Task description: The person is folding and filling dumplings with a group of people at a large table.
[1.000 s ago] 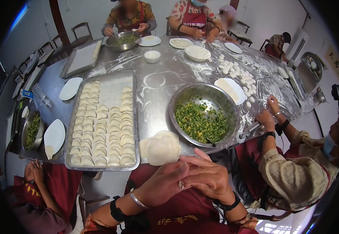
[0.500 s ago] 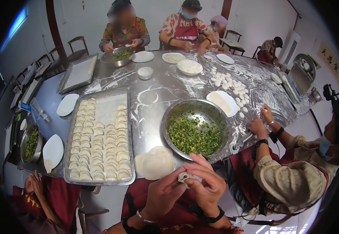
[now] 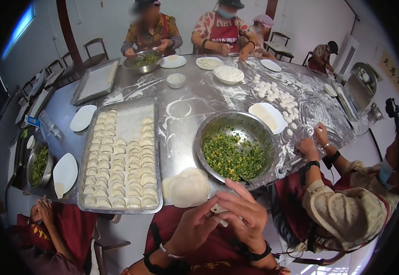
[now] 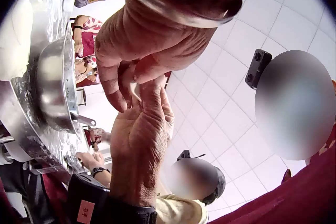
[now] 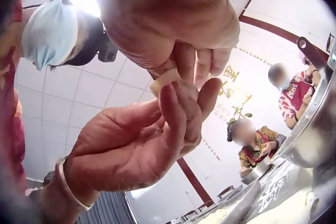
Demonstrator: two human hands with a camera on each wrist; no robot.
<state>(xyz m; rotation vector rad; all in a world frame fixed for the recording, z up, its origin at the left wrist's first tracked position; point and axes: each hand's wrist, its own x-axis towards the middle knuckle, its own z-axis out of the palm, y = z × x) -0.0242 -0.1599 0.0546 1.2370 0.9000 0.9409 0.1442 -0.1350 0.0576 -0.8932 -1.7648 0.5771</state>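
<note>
Both hands meet around a small pale dumpling (image 3: 217,209) in front of the apron, just off the table's near edge. The left hand (image 3: 193,229) pinches it from the left, and the right hand (image 3: 244,217) holds its other side with bent fingers. In the right wrist view the dumpling (image 5: 165,81) shows between the left hand (image 5: 131,140) below and the right hand (image 5: 173,19) above. Fingers cover most of it in the left wrist view. A stack of round wrappers (image 3: 187,188) lies on the table edge beyond the hands.
A tray (image 3: 157,183) of folded dumplings lies left. The steel bowl (image 3: 199,137) of green filling is ahead, a utensil in it. White plates (image 3: 66,173) and dough pieces (image 3: 277,97) lie farther off. A person's arm (image 3: 316,167) reaches in at right; others sit around the table.
Over the last second the hands have closed in around the dumpling and turned, so its edge now shows between the fingertips. The head view has shifted slightly.
</note>
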